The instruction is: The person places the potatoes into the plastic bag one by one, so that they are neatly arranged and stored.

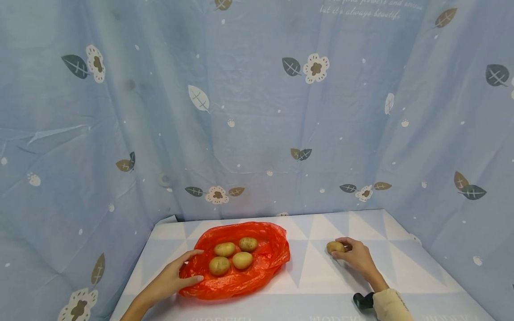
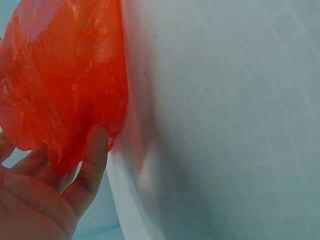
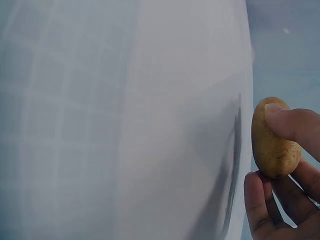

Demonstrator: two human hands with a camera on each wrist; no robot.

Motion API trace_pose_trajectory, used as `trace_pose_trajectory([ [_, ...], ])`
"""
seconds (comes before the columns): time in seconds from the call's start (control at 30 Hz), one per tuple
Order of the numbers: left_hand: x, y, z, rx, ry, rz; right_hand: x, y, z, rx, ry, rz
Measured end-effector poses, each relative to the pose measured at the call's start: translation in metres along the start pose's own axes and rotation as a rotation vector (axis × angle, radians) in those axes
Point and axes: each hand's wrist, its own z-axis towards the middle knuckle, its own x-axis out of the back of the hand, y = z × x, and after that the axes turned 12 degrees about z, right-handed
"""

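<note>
A red plastic bag (image 1: pixel 230 290) lies spread on the table, its mouth facing up. Several potatoes (image 1: pixel 219 266) sit together inside it. My left hand (image 1: pixel 170 278) holds the bag's left end, thumb on the near side and fingers on the far side. In the left wrist view, the thumb (image 2: pixel 95 155) touches the red film and the other fingers are partly hidden behind it. Off to the right, my right hand (image 1: pixel 357 256) grips a single potato (image 3: pixel 275 142) between thumb and fingers. That potato appears raised off the tabletop, with a shadow beneath.
A pale cloth with triangles covers the table (image 1: pixel 309 276). Blue curtains (image 1: pixel 257 133) printed with leaves and flowers hang behind it and on both sides. A black device (image 1: pixel 363 301) sits at my right wrist beside a cream sleeve (image 1: pixel 391 305).
</note>
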Motion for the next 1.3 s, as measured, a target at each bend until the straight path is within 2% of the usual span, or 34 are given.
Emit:
trace_pose_trajectory([
  [0.43, -0.001, -0.001, 0.002, -0.025, -0.008, 0.0, -0.006, -0.013, 0.001, 0.007, 0.0, 0.053],
  [0.7, -0.001, -0.003, 0.005, -0.019, -0.013, -0.007, -0.013, -0.024, 0.003, 0.024, -0.005, 0.08],
  [1.0, -0.001, -0.005, 0.006, -0.054, -0.009, -0.002, -0.024, -0.034, 0.001, 0.089, -0.035, 0.086],
  [1.3, -0.001, -0.005, 0.005, -0.042, -0.005, 0.0, -0.032, -0.043, 0.003, 0.073, -0.043, 0.118],
])
